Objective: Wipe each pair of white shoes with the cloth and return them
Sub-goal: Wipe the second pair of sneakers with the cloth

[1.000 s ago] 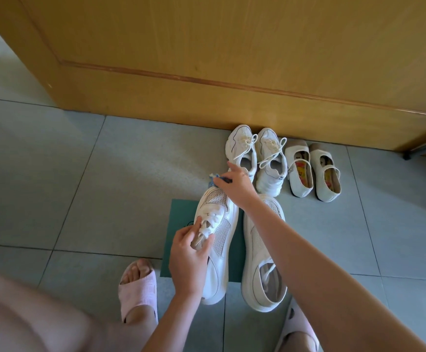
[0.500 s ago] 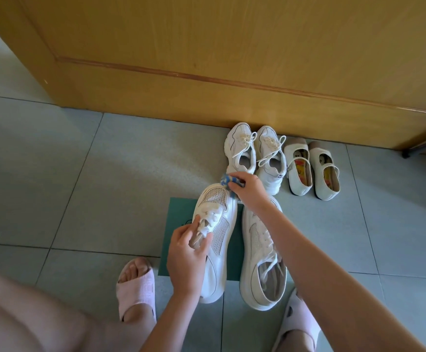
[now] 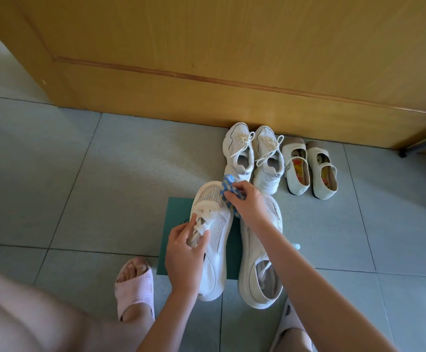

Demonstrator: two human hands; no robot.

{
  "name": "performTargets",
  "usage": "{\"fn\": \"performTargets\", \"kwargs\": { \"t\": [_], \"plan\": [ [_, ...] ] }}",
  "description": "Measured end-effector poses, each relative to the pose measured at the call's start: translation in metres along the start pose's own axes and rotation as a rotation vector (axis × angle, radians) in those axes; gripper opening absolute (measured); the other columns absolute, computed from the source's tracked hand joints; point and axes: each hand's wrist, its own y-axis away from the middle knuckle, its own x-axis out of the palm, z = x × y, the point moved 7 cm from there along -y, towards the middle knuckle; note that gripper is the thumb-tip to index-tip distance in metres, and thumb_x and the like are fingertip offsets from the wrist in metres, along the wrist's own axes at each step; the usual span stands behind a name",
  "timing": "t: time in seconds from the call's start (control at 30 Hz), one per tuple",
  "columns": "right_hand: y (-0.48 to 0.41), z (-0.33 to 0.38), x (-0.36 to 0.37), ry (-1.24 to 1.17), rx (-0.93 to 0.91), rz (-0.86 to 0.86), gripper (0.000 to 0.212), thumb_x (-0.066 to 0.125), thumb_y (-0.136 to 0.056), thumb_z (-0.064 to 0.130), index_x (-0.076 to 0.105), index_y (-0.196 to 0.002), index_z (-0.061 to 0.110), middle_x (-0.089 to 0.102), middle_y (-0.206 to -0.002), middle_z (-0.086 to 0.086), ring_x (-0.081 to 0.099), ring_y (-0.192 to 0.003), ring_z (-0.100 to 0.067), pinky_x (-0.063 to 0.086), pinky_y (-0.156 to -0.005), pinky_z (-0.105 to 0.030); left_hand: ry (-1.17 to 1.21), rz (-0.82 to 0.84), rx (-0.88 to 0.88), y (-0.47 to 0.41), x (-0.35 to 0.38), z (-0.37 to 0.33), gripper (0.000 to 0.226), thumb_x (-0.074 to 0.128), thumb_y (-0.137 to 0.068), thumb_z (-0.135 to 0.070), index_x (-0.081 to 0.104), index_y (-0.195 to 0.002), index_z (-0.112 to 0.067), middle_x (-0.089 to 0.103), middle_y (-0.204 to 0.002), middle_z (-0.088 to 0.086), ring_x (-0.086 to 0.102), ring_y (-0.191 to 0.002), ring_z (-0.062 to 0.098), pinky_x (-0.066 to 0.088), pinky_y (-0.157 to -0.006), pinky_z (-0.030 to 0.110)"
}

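The left hand (image 3: 185,252) grips a white mesh lace-up sneaker (image 3: 213,237) by its laces. The right hand (image 3: 247,203) presses a bunched blue patterned cloth (image 3: 228,186) against its toe.

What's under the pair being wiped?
A green mat shows beside the held sneaker and between it and its mate. Whatever lies beneath the soles is covered.

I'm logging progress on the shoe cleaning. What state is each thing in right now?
left hand: grips held sneaker at its laces.
right hand: holds cloth against its toe.
cloth: bunched up.
held sneaker: over mat.
other sneaker: set down beside it, partly on mat.
laced pair: tied, side by side at door.
strap pair: straps fastened, beside laced pair.
mat: flat on floor.
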Motion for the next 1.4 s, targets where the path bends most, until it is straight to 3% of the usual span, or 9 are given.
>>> {"fn": "performTargets", "kwargs": {
  "t": [0.17,0.27,0.4,0.57,0.73,0.83,0.97,1.13,1.4],
  "plan": [
    [-0.01,0.031,0.005,0.032,-0.114,-0.014,0.031,0.061,-0.087,0.01,0.059,-0.117,0.016,0.063,-0.101,0.002,0.061,-0.09,-0.014,0.048,-0.072,-0.018,0.006,-0.024,-0.006,-0.001,-0.001,0.0,0.037,0.07,-0.081,-0.034,0.069,-0.109,-0.01,0.06,-0.106,-0.005,0.056,-0.086,0.005,0.036,-0.064,0.006],
    [-0.024,0.043,0.002,0.087,-0.122,-0.005,0.027,0.055,-0.088,0.005,0.065,-0.113,0.011,0.064,-0.095,-0.003,0.058,-0.082,-0.014,0.047,-0.066,-0.02,-0.003,-0.031,0.014,0.0,-0.001,-0.002,0.034,0.072,-0.08,-0.033,0.07,-0.105,-0.01,0.061,-0.104,-0.003,0.055,-0.083,0.004,0.036,-0.062,0.004],
    [-0.048,0.053,0.018,0.246,-0.091,0.1,0.018,0.053,-0.087,0.006,0.065,-0.089,-0.008,0.061,-0.073,-0.016,0.054,-0.063,-0.027,0.045,-0.054,-0.032,-0.001,-0.038,0.017,0.0,-0.002,-0.002,0.032,0.072,-0.079,-0.032,0.071,-0.102,-0.01,0.061,-0.102,-0.005,0.055,-0.082,0.003,0.036,-0.06,0.003],
    [-0.05,0.057,0.038,0.397,-0.118,0.282,0.033,0.06,-0.087,0.022,0.044,-0.065,0.005,0.034,-0.054,-0.002,0.03,-0.048,-0.011,0.024,-0.044,-0.018,0.004,-0.043,0.016,0.001,-0.001,-0.001,0.033,0.072,-0.079,-0.034,0.071,-0.103,-0.012,0.062,-0.102,-0.006,0.057,-0.085,0.005,0.037,-0.061,0.005],
    [-0.043,0.05,0.031,0.334,-0.162,0.241,0.028,0.062,-0.089,0.022,0.066,-0.093,-0.006,0.057,-0.072,-0.021,0.046,-0.06,-0.02,0.034,-0.056,-0.027,0.004,-0.046,0.012,0.001,0.0,0.0,0.033,0.071,-0.08,-0.034,0.07,-0.104,-0.01,0.061,-0.104,-0.004,0.057,-0.083,0.005,0.038,-0.061,0.006],
    [-0.029,0.045,0.023,0.273,-0.207,0.191,0.023,0.058,-0.091,0.016,0.067,-0.108,0.003,0.068,-0.094,-0.012,0.059,-0.079,-0.019,0.046,-0.072,-0.029,0.012,-0.058,0.003,0.0,-0.002,0.001,0.033,0.071,-0.08,-0.033,0.07,-0.105,-0.011,0.062,-0.104,-0.004,0.055,-0.083,0.004,0.038,-0.061,0.003],
    [-0.004,0.031,0.013,0.197,-0.225,0.027,0.028,0.057,-0.088,0.004,0.066,-0.114,0.009,0.064,-0.117,-0.006,0.057,-0.108,-0.023,0.045,-0.097,-0.034,0.009,-0.032,-0.008,-0.001,0.0,0.001,0.036,0.069,-0.082,-0.035,0.069,-0.111,-0.015,0.06,-0.107,-0.005,0.056,-0.088,0.005,0.037,-0.066,0.008],
    [0.032,0.015,0.013,0.087,-0.17,-0.121,0.028,0.063,-0.085,0.003,0.067,-0.112,0.006,0.061,-0.117,-0.004,0.056,-0.109,-0.018,0.043,-0.1,-0.029,0.04,0.008,-0.039,-0.002,0.0,0.004,0.04,0.068,-0.082,-0.038,0.066,-0.115,-0.017,0.059,-0.11,-0.005,0.056,-0.093,0.007,0.044,-0.074,0.019],
    [0.074,-0.002,0.018,0.087,-0.103,-0.153,0.025,0.064,-0.085,0.006,0.067,-0.109,0.007,0.059,-0.108,-0.001,0.057,-0.1,-0.017,0.047,-0.092,-0.028,0.077,0.01,-0.003,-0.001,-0.002,-0.002,0.042,0.073,-0.079,-0.031,0.066,-0.117,-0.013,0.06,-0.109,0.001,0.055,-0.091,0.007,0.036,-0.071,0.014]
  ]
}}
